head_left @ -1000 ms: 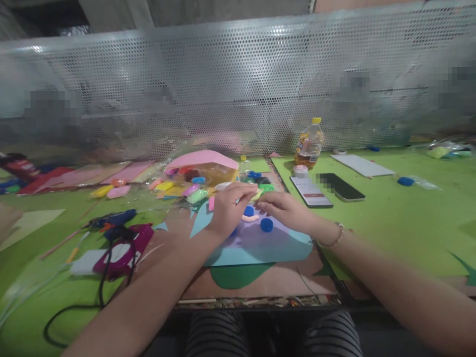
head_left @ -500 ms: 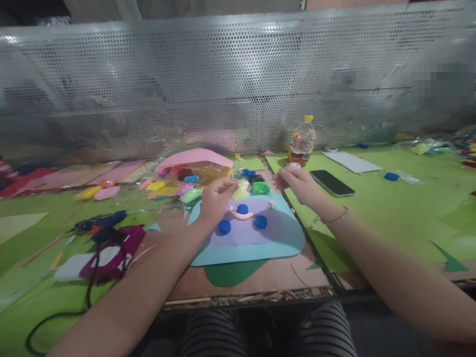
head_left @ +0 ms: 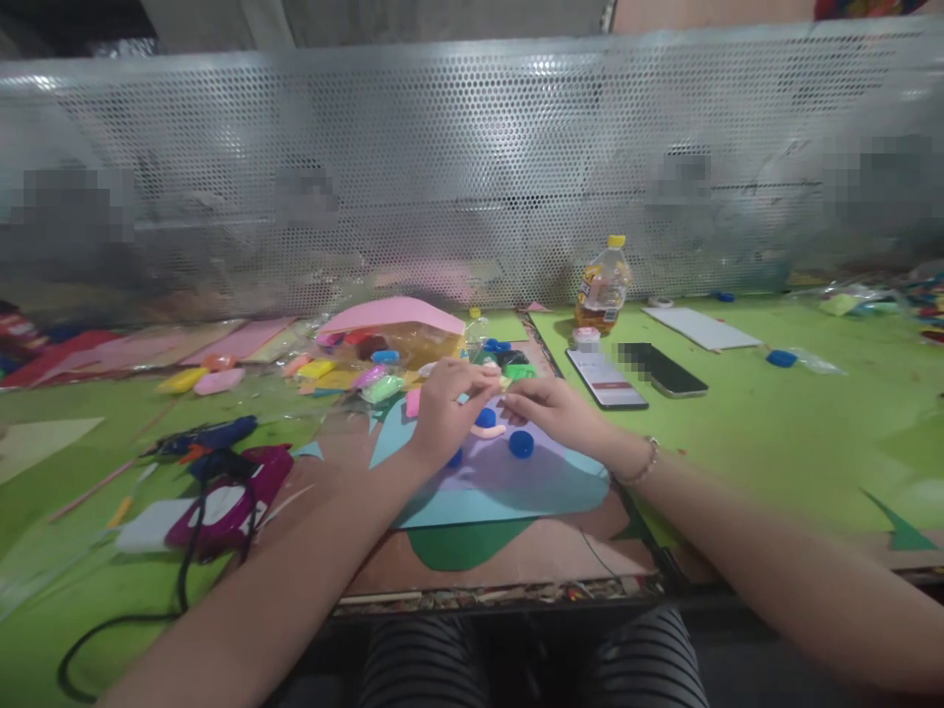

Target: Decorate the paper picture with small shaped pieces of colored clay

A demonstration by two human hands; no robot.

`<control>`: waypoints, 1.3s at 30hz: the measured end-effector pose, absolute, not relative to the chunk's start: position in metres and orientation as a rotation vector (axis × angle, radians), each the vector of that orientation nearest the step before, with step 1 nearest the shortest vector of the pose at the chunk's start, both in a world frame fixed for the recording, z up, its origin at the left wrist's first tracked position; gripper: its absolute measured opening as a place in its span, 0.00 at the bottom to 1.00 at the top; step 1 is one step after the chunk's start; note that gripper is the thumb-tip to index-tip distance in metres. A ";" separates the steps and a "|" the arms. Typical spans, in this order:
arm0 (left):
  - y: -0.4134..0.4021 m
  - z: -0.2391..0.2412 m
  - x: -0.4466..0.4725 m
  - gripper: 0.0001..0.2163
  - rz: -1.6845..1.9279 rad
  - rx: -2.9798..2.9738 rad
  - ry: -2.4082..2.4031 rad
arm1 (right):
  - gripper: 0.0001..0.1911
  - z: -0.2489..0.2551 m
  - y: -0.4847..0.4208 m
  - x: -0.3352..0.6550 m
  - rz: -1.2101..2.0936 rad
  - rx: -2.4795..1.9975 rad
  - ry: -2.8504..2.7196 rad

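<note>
My left hand point(head_left: 455, 401) is closed in a pinch above the blue and lilac paper sheet point(head_left: 472, 506). A small pale yellow piece of clay point(head_left: 504, 383) shows at its fingertips. From the other side my right hand point(head_left: 552, 411) meets it, fingers closed on the same piece. Beneath the hands lie a cream clay strip point(head_left: 488, 431) and blue bottle caps point(head_left: 521, 444), one partly covered by my left hand. A pink block point(head_left: 413, 402) sits beside my left hand.
Two phones, one with a lit screen point(head_left: 609, 380) and one dark point(head_left: 670, 371), lie right of my hands. Behind them stands an oil bottle point(head_left: 603, 285). Clay packets point(head_left: 380, 383) are heaped at back left; a magenta device point(head_left: 228, 506) with a black cable lies left.
My right hand has moved left and down, off the lit phone, to join my left hand at the yellow piece. Both hands now cover part of the paper sheet.
</note>
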State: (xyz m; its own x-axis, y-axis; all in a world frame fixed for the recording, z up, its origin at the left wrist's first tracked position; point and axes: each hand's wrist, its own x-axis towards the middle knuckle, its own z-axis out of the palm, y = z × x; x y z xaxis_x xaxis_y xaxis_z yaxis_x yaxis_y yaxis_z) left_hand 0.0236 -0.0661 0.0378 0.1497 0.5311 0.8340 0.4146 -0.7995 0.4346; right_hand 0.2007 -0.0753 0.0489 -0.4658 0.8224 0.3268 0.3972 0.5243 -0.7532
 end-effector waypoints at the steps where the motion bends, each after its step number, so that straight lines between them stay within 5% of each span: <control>1: -0.069 0.037 0.026 0.04 1.706 2.262 0.934 | 0.15 0.050 -0.079 0.197 0.782 -0.993 -2.028; 9: -0.073 0.041 0.022 0.18 1.329 2.195 0.713 | 0.14 0.048 -0.080 0.198 1.025 -0.806 -1.728; 13: -0.069 0.044 0.015 0.16 1.232 2.295 0.644 | 0.17 0.047 -0.079 0.195 1.246 -0.760 -1.604; 18: -0.067 0.040 0.019 0.14 1.279 2.403 0.836 | 0.13 0.046 -0.079 0.192 1.324 -0.751 -1.576; 29: -0.066 0.034 0.019 0.27 1.419 2.785 0.992 | 0.11 0.047 -0.073 0.200 1.085 -0.907 -1.802; 39: -0.067 0.032 0.020 0.29 1.325 2.652 0.868 | 0.17 0.048 -0.072 0.203 1.381 -0.858 -1.685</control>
State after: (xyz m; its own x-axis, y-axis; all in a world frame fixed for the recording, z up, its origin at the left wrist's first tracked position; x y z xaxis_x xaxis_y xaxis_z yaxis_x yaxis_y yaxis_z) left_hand 0.0201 -0.0666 0.0323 0.4747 0.5048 0.7210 0.4593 -0.8408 0.2864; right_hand 0.2025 -0.0724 0.0483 -0.4691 0.8704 0.1494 0.0244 0.1819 -0.9830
